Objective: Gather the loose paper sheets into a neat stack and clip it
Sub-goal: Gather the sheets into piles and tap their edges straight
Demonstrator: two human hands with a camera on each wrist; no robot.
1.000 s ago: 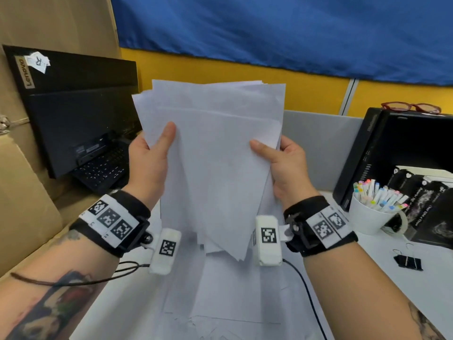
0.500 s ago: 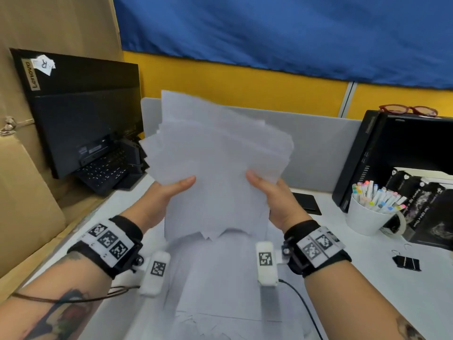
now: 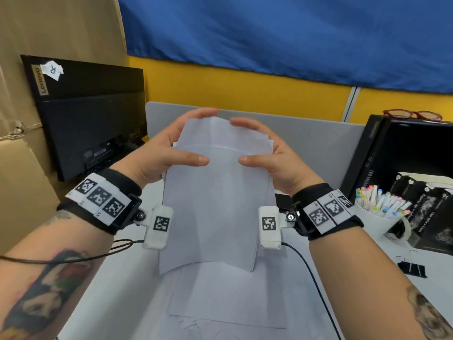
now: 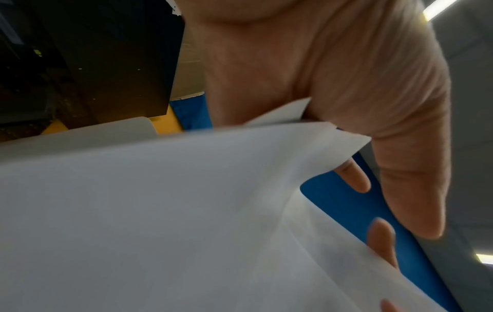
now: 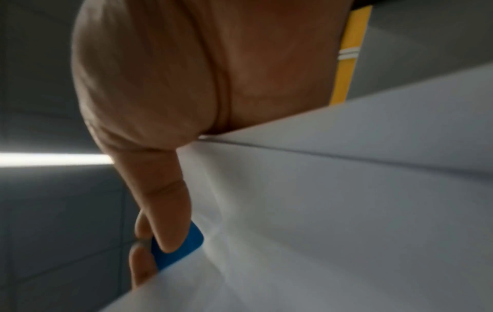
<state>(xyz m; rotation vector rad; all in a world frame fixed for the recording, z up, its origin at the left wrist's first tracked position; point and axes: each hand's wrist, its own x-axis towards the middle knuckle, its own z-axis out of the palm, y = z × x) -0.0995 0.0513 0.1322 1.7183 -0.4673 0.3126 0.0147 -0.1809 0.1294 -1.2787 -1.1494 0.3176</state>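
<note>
Paper stack point(image 3: 218, 204) held upright between my left hand point(image 3: 161, 153) and right hand point(image 3: 277, 155), thumbs in front, fingers curled over the top edge. Top corners uneven, bottom edge bowed above loose sheets point(image 3: 228, 298) under my wrists. Binder clip point(image 3: 411, 269) well right of my right forearm.

The paper sheets point(image 3: 215, 204) are looking thin, white and matt, bending softly. The desk point(image 3: 367, 278) is showing a smooth pale finish. The mug point(image 3: 377, 224) is gleaming like glazed ceramic. The binder clip point(image 3: 411, 269) is appearing as black metal. The blue curtain point(image 3: 294, 38) is hanging as matt cloth.
</note>
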